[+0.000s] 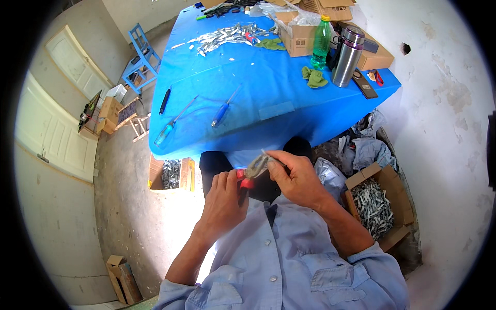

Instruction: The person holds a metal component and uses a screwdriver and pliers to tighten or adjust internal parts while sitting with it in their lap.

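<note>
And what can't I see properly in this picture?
In the head view:
Red-handled tool: mostly hidden by the left hand.
Grey piece: one end covered by the right hand.
Silvery pieces on the table: too small to tell apart.
Far cardboard box: cut off by the top edge.

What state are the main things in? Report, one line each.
Red-handled hand tool: gripped in the left hand; open or shut, unclear
Flat grey piece: pinched in the right hand
Green plastic bottle: upright, yellow cap on
Silver metal flask: upright, lidded
Blue-handled steel screwdriver: lying flat
Turquoise-handled steel screwdriver: lying flat
Brown cardboard box, lower right: open, filled with grey metal strips
Nearer white panelled door: shut
</note>
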`<state>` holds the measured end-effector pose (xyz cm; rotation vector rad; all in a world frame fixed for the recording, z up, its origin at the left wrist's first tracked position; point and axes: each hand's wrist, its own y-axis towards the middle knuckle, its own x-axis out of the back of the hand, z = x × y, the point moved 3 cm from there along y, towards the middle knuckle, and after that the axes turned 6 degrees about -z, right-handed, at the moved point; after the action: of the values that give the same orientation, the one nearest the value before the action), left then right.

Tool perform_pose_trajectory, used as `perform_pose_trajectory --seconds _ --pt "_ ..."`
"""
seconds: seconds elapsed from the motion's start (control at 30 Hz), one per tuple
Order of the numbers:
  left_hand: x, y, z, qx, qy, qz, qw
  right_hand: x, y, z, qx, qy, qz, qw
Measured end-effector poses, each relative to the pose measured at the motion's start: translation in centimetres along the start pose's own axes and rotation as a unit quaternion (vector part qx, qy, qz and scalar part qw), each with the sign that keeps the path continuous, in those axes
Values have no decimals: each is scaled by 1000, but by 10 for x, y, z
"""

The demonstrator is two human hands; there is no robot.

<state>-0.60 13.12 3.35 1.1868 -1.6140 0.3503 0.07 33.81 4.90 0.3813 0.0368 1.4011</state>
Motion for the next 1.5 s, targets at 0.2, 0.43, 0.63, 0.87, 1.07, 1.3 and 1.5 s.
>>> perform_pose_trajectory --seconds 0.2,0.43,0.63,0.87,1.07,1.3,1.5 --pt "-3 -2 3 8 -62 -8 998 -3 -1 -2 9 4 7 1000" --pt "-10 -6 6 32 -84 -1 996 -2 -3 -4 4 12 19 1000" --pt "-12 -17 7 118 -174 61 976 1 -2 0 18 17 56 998" --pt "-9 -23 4 101 -229 38 968 1 -1 4 18 25 78 996" --pt "-13 -32 14 155 -332 78 927 4 2 -1 65 16 91 994" --pt "-3 -26 24 219 -302 63 926 14 5 -23 -129 210 60 967" --pt "-5 -28 21 231 -369 38 899 13 2 -19 -246 350 94 899"
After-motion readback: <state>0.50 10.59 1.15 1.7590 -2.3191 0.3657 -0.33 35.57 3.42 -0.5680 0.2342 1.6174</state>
